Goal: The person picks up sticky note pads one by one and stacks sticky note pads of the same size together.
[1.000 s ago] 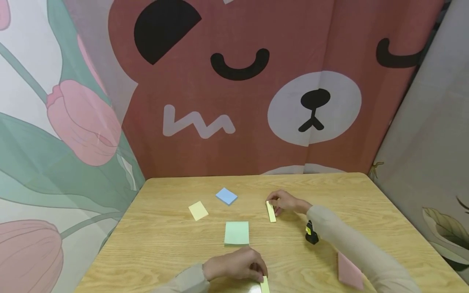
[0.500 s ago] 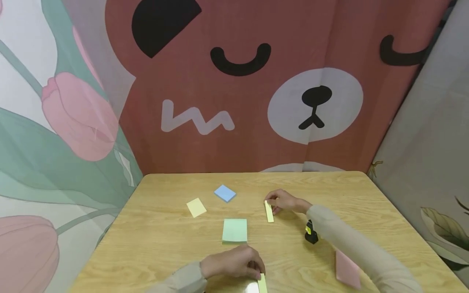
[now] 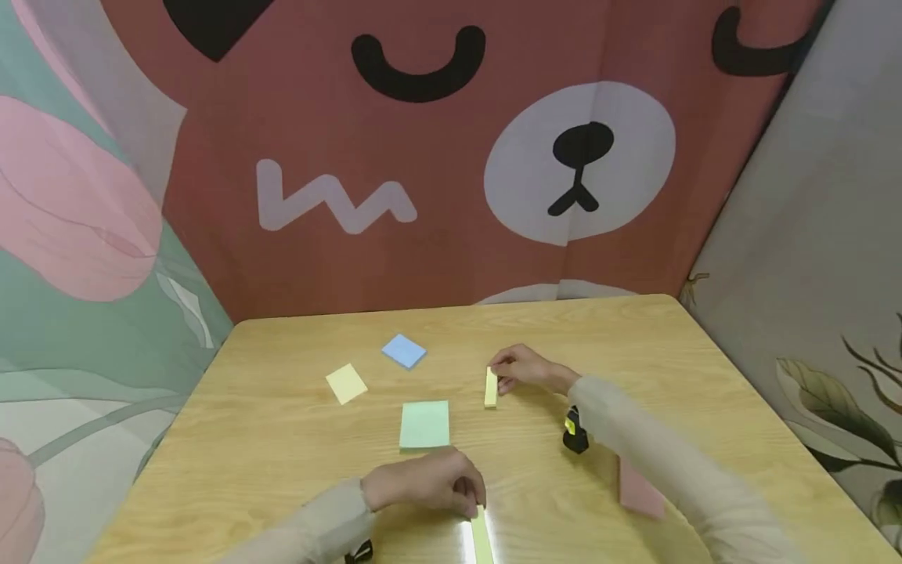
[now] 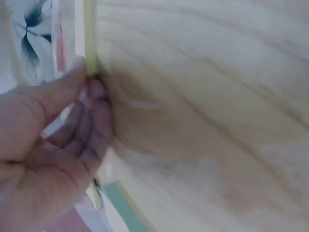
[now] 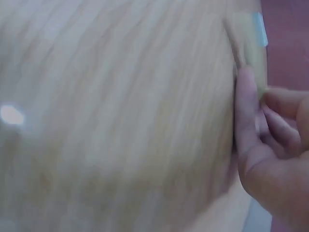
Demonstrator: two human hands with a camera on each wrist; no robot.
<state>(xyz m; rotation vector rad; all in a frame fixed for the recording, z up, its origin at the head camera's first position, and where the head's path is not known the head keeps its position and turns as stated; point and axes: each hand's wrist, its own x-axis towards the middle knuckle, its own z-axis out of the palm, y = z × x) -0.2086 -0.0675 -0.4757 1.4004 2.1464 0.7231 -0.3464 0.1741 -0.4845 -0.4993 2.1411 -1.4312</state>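
In my head view, the left hand [image 3: 428, 481] pinches the near yellow sticky-note strip [image 3: 482, 537], the right hand [image 3: 530, 370] the far yellow sticky-note strip [image 3: 490, 390], both on the wooden table [image 3: 557, 509]; only my left wrist view shows the left hand's palm.

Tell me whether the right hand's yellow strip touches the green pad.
No, bare table separates that yellow strip from the green pad.

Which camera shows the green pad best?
The head view, which shows the green pad almost whole. The left wrist view catches only a cut-off part at the bottom; I can't make it out in the right wrist view.
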